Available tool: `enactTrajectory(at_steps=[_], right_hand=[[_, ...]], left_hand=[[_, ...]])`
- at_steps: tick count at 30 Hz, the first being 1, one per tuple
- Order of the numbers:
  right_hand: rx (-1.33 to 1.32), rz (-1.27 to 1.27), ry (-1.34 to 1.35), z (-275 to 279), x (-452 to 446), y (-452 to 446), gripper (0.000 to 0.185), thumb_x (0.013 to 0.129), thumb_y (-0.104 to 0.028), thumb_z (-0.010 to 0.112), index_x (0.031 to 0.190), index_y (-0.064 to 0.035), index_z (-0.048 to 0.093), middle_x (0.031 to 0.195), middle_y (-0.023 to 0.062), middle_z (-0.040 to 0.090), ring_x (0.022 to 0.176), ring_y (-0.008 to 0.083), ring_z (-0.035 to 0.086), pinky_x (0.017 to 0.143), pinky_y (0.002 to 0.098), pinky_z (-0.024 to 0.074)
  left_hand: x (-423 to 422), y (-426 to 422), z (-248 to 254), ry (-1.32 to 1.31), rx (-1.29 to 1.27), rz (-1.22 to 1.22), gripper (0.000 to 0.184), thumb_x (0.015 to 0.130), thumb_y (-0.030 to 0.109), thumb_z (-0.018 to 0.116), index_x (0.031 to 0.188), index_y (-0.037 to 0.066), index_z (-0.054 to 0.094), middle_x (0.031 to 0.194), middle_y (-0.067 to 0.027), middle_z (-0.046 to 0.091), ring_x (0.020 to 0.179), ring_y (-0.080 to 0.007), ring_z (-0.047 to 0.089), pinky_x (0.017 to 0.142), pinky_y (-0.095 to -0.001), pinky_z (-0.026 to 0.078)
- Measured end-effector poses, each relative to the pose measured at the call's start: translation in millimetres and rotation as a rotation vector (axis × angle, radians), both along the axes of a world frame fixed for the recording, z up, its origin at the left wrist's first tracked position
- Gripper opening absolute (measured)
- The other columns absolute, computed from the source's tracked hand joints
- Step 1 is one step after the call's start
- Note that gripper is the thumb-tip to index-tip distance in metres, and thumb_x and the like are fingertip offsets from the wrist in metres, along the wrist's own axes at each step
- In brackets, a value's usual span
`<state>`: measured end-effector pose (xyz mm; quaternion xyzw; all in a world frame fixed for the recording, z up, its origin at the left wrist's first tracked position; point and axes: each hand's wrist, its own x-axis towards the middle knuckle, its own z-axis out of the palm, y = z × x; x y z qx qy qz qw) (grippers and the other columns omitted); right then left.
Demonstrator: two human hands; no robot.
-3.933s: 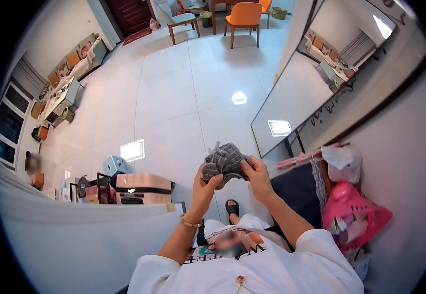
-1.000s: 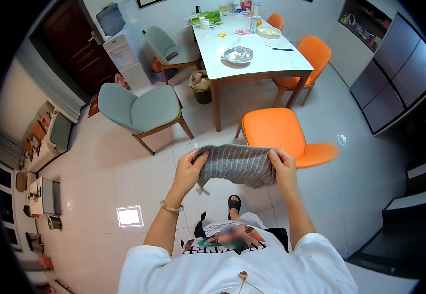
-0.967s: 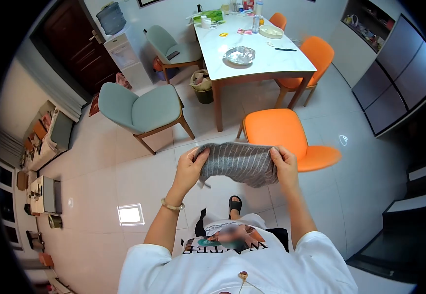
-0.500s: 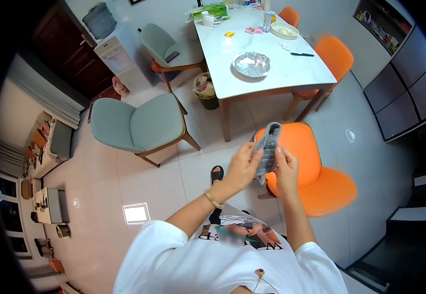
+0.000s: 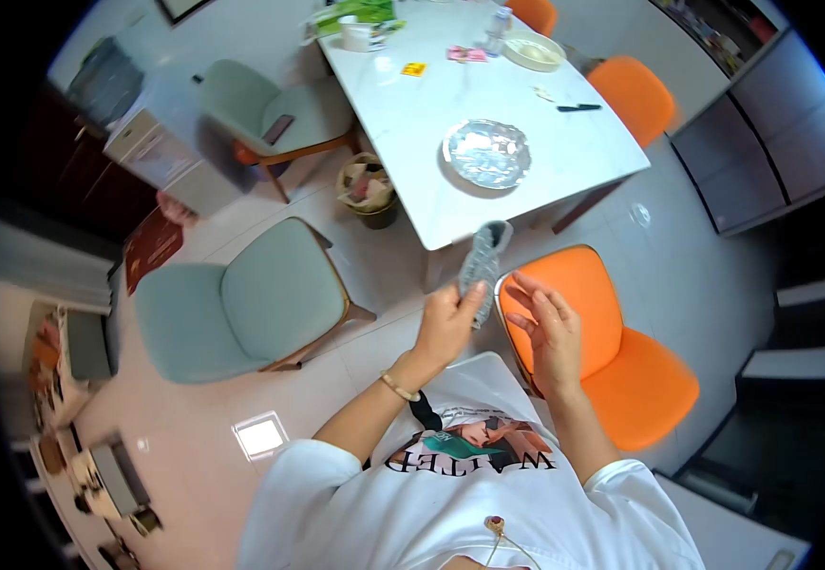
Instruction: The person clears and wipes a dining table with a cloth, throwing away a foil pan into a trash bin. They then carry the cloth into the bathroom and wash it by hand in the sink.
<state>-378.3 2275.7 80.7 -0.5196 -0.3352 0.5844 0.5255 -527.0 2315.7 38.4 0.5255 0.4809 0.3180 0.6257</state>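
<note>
My left hand [image 5: 443,328] is closed around a grey, crinkled, roll-like thing [image 5: 483,261] with a dark hollow at its upper end; I cannot make out its exact kind. It stands nearly upright, tilted a little to the right, in front of the table's near corner. A short way to the right, my right hand [image 5: 553,337] is open, fingers apart, holding nothing. Behind that hand is the backrest of an orange chair [image 5: 578,294]. On the white table [image 5: 403,123] beyond lies a round silver foil dish [image 5: 488,152].
A black knife [image 5: 578,107], a pale round dish [image 5: 534,52], a white tub [image 5: 360,36] and a yellow packet [image 5: 413,69] are on the table. A grey-green chair [image 5: 284,294] stands left, with a lined bin [image 5: 369,195] behind it.
My right hand has let go of the grey roll and its fingers have spread. My left hand still holds the roll. The view has shifted, bringing the table nearer.
</note>
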Motion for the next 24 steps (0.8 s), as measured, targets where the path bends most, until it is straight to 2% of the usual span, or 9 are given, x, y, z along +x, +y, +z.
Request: enactTrajectory(at_steps=[3,5,10,15,17,19,21,23,24], right_hand=[[-0.191,-0.230,0.002,-11,1,20,0.055,0.090,-0.044,0.047,0.128,-0.0048,0.042,0.130,0.0108,0.042,0.119,0.0244,0.043,0.095,0.0514,0.0352],[-0.266,0.008,0.781,-26,14,34,0.063,0.087,-0.049,0.050,0.131,-0.0059,0.038,0.130,0.0111,0.041,0.117,0.0278,0.043,0.093,0.0605,0.0328],[-0.201,-0.381,0.694,-68,31,87,0.036,0.089,-0.033,0.052,0.113,-0.0058,0.051,0.106,0.0099,0.059,0.098,0.0228,0.058,0.087,0.0371,0.0469],[-0.199,-0.560,0.628,-109,76,142,0.028,0.091,-0.025,0.048,0.109,-0.0043,0.053,0.102,0.0075,0.060,0.094,0.0193,0.059,0.083,0.0343,0.0482],[0.013,-0.767,0.452,-110,108,178,0.027,0.090,-0.016,0.048,0.111,0.0000,0.051,0.103,0.0082,0.058,0.092,0.0198,0.057,0.086,0.0339,0.0460],[0.133,-0.757,-0.074,-153,173,213,0.032,0.090,-0.017,0.047,0.115,0.0036,0.049,0.104,0.0074,0.058,0.091,0.0199,0.057,0.087,0.0334,0.0445],[0.099,-0.670,-0.384,-160,221,249,0.040,0.090,-0.016,0.047,0.123,0.0058,0.044,0.122,0.0142,0.051,0.110,0.0264,0.050,0.097,0.0315,0.0368],[0.211,-0.670,-0.935,-187,266,295,0.050,0.090,-0.027,0.049,0.132,-0.0006,0.039,0.141,0.0191,0.030,0.132,0.0319,0.025,0.107,0.0385,0.0209],[0.203,-0.669,-0.935,-197,284,313,0.050,0.090,-0.027,0.049,0.132,-0.0006,0.039,0.141,0.0191,0.030,0.132,0.0319,0.025,0.107,0.0385,0.0209]], left_hand=[[7,19,3,-0.239,0.051,0.060,0.026,0.093,0.021,0.049,0.103,-0.001,0.059,0.092,-0.0035,0.062,0.078,-0.0060,0.055,0.070,-0.0227,0.045],[19,29,11,-0.521,-0.063,-0.096,0.028,0.093,0.020,0.048,0.105,-0.003,0.057,0.098,-0.0041,0.061,0.085,-0.0079,0.055,0.076,-0.0238,0.045],[63,64,-37,-0.822,-0.518,-0.085,0.032,0.094,0.015,0.042,0.119,-0.005,0.046,0.119,-0.0111,0.053,0.109,-0.0172,0.051,0.093,-0.0329,0.041],[97,124,-32,-0.599,-0.589,-0.201,0.034,0.094,0.017,0.042,0.121,-0.005,0.045,0.122,-0.0130,0.051,0.109,-0.0177,0.051,0.092,-0.0317,0.041],[103,149,-15,-0.383,-0.374,-0.244,0.035,0.094,0.019,0.045,0.121,-0.004,0.046,0.122,-0.0134,0.052,0.105,-0.0171,0.053,0.089,-0.0313,0.042],[103,171,-40,-0.315,-0.280,-0.240,0.035,0.093,0.020,0.047,0.120,-0.001,0.048,0.119,-0.0126,0.054,0.100,-0.0160,0.055,0.086,-0.0289,0.043],[94,192,-58,-0.113,-0.263,-0.048,0.032,0.093,0.019,0.045,0.118,0.001,0.050,0.116,-0.0111,0.057,0.097,-0.0147,0.056,0.084,-0.0259,0.043],[76,209,-66,-0.042,-0.274,0.068,0.029,0.092,0.017,0.044,0.116,0.001,0.052,0.112,-0.0098,0.059,0.094,-0.0134,0.057,0.080,-0.0247,0.043],[70,214,-78,-0.039,-0.281,0.067,0.029,0.092,0.017,0.044,0.116,0.001,0.052,0.112,-0.0098,0.059,0.094,-0.0134,0.057,0.080,-0.0247,0.043]])
